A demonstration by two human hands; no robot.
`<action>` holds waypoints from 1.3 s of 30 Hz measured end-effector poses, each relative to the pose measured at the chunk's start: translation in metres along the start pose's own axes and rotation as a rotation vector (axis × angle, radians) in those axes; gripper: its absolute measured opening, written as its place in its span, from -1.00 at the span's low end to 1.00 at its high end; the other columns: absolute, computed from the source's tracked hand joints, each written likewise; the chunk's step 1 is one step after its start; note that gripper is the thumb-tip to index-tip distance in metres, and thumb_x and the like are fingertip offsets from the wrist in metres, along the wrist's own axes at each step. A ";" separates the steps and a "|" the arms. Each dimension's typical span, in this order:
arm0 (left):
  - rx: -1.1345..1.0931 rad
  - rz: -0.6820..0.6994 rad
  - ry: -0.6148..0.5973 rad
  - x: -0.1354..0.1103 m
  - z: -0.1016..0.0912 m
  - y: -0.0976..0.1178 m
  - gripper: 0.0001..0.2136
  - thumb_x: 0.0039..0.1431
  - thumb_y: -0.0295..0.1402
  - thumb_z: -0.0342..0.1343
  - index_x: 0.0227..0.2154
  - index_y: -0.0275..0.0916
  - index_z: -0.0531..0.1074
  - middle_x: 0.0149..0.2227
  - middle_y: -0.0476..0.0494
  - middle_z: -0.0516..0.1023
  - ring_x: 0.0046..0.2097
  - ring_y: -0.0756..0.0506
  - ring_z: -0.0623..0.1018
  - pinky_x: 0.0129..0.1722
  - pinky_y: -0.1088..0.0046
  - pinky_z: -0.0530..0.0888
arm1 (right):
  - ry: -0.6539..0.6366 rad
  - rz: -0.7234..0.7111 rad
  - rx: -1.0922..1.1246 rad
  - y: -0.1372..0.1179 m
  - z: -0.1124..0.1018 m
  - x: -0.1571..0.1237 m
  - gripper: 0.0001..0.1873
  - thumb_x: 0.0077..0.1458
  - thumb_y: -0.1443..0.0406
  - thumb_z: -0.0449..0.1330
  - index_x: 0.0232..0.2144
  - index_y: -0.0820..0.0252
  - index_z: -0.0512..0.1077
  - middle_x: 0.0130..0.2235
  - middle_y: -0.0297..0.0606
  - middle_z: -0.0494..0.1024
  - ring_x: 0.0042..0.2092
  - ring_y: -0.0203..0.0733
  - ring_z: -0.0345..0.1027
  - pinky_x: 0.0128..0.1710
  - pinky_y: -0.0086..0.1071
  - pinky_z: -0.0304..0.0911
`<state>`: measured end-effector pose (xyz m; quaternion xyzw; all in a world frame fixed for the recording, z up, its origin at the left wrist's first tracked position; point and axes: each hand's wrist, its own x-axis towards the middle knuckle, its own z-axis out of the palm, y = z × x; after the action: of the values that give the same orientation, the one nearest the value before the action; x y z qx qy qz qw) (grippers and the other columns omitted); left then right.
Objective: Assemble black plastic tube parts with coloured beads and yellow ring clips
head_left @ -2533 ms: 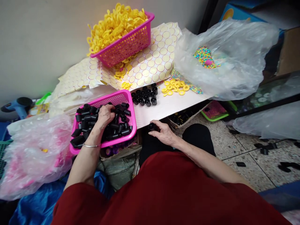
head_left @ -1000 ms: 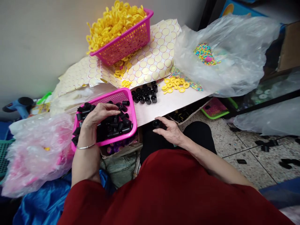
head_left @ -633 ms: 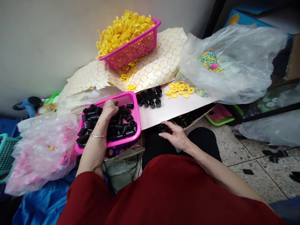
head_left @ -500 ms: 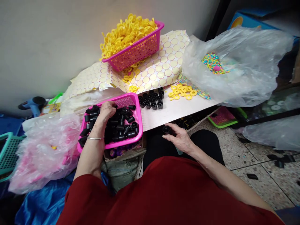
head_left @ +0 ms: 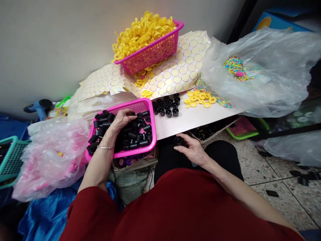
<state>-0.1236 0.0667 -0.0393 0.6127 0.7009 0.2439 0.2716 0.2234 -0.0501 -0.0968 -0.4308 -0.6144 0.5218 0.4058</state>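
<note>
My left hand is inside the pink basket, over a heap of short black plastic tubes. Its fingers reach out to the right, a little apart, and touch the pieces; I see nothing clearly gripped in them. Over my lap, my right hand is closed around one black plastic tube, held upright between thumb and fingers with its open end facing up. Several similar black tubes stand upright in a cluster on the white board, just right of the basket.
Behind stands a pink basket heaped with yellow ring pieces, on sticker sheets. Loose yellow rings lie on the board. A clear bag with coloured beads is at right, a pink-filled bag at left.
My left hand has shifted right within the basket, and its fingers have spread from a bunched grasp. My right hand keeps its tube in place. The view has turned slightly left.
</note>
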 end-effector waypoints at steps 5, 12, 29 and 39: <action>0.362 0.163 0.034 0.008 0.006 0.007 -0.86 -0.18 -0.35 0.26 -0.50 -0.27 0.48 -0.18 -0.22 0.44 -0.13 -0.19 0.42 -0.08 0.26 0.37 | -0.001 0.006 0.005 0.002 0.000 0.000 -0.56 -0.05 0.21 0.29 -0.07 0.19 0.44 -0.26 -0.26 0.56 -0.28 -0.19 0.42 -0.23 -0.27 0.41; 0.481 0.088 -0.092 0.016 0.020 0.015 -0.76 -0.15 -0.23 0.27 -0.39 -0.22 0.50 -0.38 -0.14 0.53 -0.22 -0.21 0.46 -0.17 0.29 0.36 | -0.003 -0.018 -0.024 0.004 0.001 -0.001 -0.55 -0.02 0.18 0.28 -0.05 0.17 0.44 -0.25 -0.26 0.57 -0.27 -0.18 0.43 -0.23 -0.26 0.42; -0.412 -0.109 -0.058 0.000 -0.006 0.020 -0.59 -0.30 -0.13 0.33 -0.36 -0.29 0.58 -0.41 -0.14 0.60 -0.40 -0.06 0.49 -0.35 0.41 0.41 | 0.014 0.033 0.062 0.010 -0.001 -0.005 -0.51 -0.05 0.17 0.32 -0.04 0.17 0.44 -0.32 -0.30 0.54 -0.37 -0.25 0.36 -0.35 -0.34 0.37; 0.302 0.013 -0.116 0.017 -0.013 -0.001 -0.73 -0.29 -0.40 0.14 -0.40 -0.24 0.54 -0.33 -0.11 0.57 -0.24 -0.18 0.52 -0.15 0.33 0.42 | 0.012 0.063 0.024 0.010 -0.003 -0.005 -0.47 -0.06 0.16 0.30 -0.03 0.24 0.44 -0.32 -0.27 0.53 -0.37 -0.23 0.35 -0.35 -0.32 0.34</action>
<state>-0.1353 0.0830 -0.0316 0.6641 0.7089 0.1016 0.2149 0.2285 -0.0533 -0.1066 -0.4480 -0.5918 0.5390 0.3982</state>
